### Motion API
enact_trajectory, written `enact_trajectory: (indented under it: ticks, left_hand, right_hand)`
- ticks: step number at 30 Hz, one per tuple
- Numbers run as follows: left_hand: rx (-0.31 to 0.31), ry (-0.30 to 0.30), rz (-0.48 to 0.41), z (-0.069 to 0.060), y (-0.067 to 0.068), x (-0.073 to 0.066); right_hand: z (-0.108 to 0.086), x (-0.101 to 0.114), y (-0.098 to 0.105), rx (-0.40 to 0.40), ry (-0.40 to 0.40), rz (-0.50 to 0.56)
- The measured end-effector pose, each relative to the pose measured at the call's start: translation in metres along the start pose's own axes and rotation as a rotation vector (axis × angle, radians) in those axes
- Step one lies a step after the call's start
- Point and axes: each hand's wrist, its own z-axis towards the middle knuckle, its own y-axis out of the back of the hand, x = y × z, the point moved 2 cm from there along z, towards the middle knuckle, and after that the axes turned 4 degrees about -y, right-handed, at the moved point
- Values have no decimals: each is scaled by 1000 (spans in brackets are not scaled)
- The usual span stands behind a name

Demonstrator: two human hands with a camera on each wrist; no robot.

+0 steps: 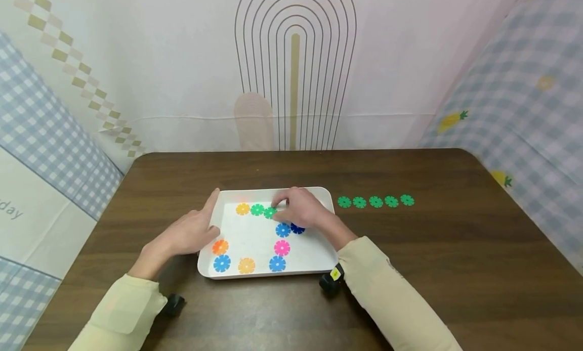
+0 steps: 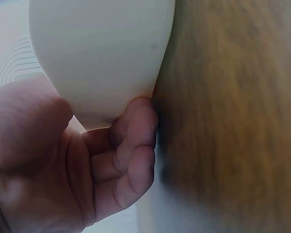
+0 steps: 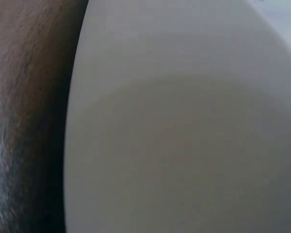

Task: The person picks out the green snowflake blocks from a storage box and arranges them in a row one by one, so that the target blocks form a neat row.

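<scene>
While the white tray (image 1: 250,238) is gripped at its left edge by the fingers of the left hand (image 1: 190,233), a green wheel (image 1: 269,213) in its far part seems to be pinched by the right hand (image 1: 304,207). Five green wheels (image 1: 375,202) are already lined up on the counter (image 1: 437,250), right of the tray; two seem left inside. Also counted there: three blue wheels (image 1: 283,230), two yellow wheels (image 1: 246,265), one dark blue wheel (image 1: 297,229), one pink wheel (image 1: 282,248), one orange wheel (image 1: 220,247).

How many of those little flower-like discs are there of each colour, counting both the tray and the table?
Green discs: 7
Blue discs, light and dark: 4
Yellow or orange discs: 3
Pink disc: 1
Total in sight: 15
</scene>
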Motion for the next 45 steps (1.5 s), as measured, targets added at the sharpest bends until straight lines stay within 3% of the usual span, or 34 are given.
enact_trajectory:
  ticks: [7, 23, 34, 45]
  left_hand:
    - [-3, -2, 2, 0, 0, 0]
    - [-13, -16, 11, 2, 0, 1]
    - [-14, -25, 0, 2, 0, 2]
    - [-10, -13, 0, 1, 1, 1]
  right_hand:
    - [0, 2, 0, 10, -20, 9]
    - [-3, 6, -2, -56, 65, 11]
    - [-6, 6, 1, -40, 56, 173]
    - [-5, 3, 1, -23, 49, 217]
